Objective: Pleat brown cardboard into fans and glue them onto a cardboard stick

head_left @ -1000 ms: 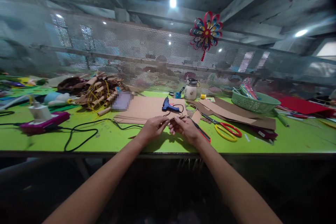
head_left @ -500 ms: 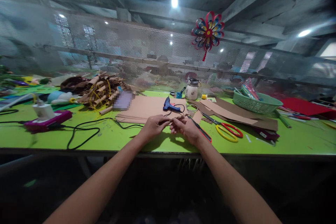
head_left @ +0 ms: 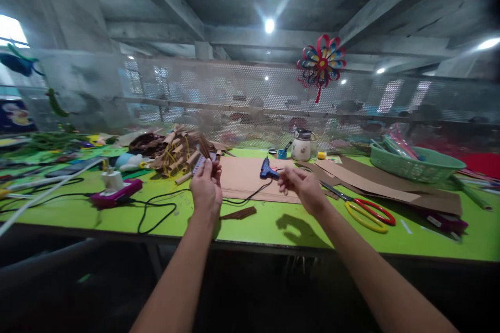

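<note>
Left hand (head_left: 205, 186) pinches narrow brown paper piece (head_left: 203, 145); right hand (head_left: 300, 185) half-curled by 1 blue pistol-shaped plastic glue gun (head_left: 267, 169), grip indeterminate.

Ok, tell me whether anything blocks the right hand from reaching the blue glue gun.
Nothing visible does. The right hand is right by the handle end of the blue glue gun; I cannot tell whether they touch. The black cord runs off to the left, and the scissors lie to the right, both outside that gap.

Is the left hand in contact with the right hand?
Apart: the head view shows tan cardboard plainly between the left hand and the right hand.
</note>
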Demonstrator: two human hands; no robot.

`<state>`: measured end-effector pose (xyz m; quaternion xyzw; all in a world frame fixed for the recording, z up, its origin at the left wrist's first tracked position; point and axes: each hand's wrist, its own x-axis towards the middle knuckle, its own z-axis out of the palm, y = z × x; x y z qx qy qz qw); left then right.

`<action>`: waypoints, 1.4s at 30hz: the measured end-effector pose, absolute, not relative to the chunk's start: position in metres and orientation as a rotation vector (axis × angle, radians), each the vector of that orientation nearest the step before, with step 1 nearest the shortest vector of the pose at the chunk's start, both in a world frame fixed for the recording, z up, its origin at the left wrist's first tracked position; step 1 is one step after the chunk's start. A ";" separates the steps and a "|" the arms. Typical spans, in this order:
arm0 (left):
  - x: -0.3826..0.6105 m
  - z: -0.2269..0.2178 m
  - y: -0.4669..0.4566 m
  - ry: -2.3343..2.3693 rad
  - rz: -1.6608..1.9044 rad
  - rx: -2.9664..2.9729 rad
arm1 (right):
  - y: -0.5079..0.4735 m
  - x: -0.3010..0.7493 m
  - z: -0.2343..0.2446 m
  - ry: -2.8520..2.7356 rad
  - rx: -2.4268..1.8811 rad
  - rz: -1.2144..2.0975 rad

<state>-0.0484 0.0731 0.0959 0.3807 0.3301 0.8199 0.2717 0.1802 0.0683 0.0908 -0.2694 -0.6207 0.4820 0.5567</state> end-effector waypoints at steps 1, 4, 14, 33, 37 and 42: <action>-0.048 0.104 0.064 0.795 2.283 0.974 | 0.064 0.179 0.102 -1.510 -0.592 1.067; -0.029 0.112 0.029 0.753 2.252 1.267 | 0.043 0.177 0.124 -1.581 -0.575 0.731; 0.013 0.038 -0.021 1.169 1.297 1.918 | -0.020 0.199 0.089 -2.323 -0.670 -0.324; -0.038 0.050 0.029 1.812 0.626 2.548 | 0.052 0.214 0.028 -2.332 -0.877 0.041; -0.031 0.041 0.029 1.812 0.656 2.574 | 0.051 0.215 0.022 -2.218 -0.938 0.139; -0.029 0.046 0.024 1.729 0.707 2.629 | 0.051 0.214 0.024 -2.216 -0.950 0.137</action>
